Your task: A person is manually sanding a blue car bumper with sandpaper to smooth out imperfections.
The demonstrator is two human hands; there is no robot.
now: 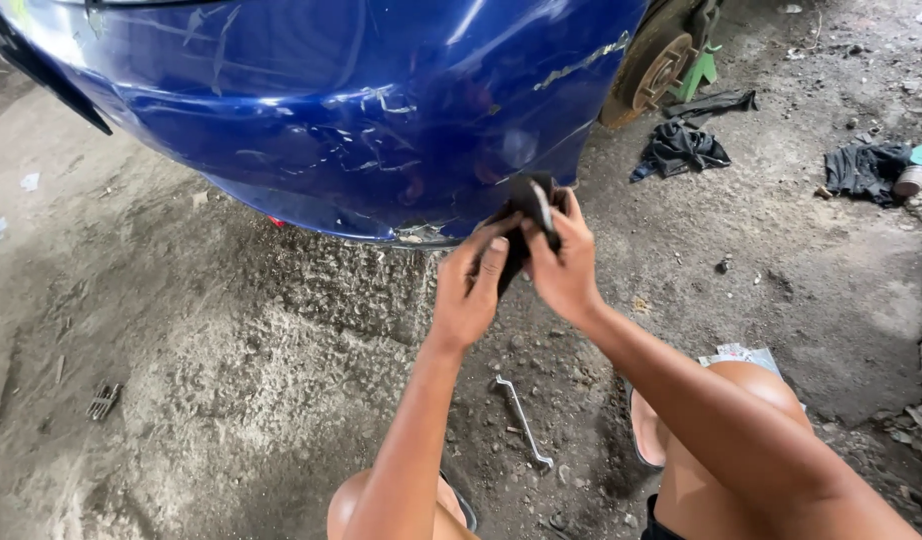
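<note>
A scratched blue car bumper (361, 110) fills the top of the view, with chipped paint along its lower edge (421, 233). Both my hands are raised just below that edge. My right hand (564, 262) grips a small black part (529, 215) with a pale stripe, held against the bumper's bottom corner. My left hand (471, 290) pinches the lower end of the same black part, fingers bent around it. My knees show at the bottom of the view.
A metal wrench (523, 422) lies on the dirty concrete floor between my knees. A bare brake disc (651, 68) and a green stand (699, 70) sit at upper right. Dark rags (681, 150) and another dark cloth (866, 168) lie on the floor at right.
</note>
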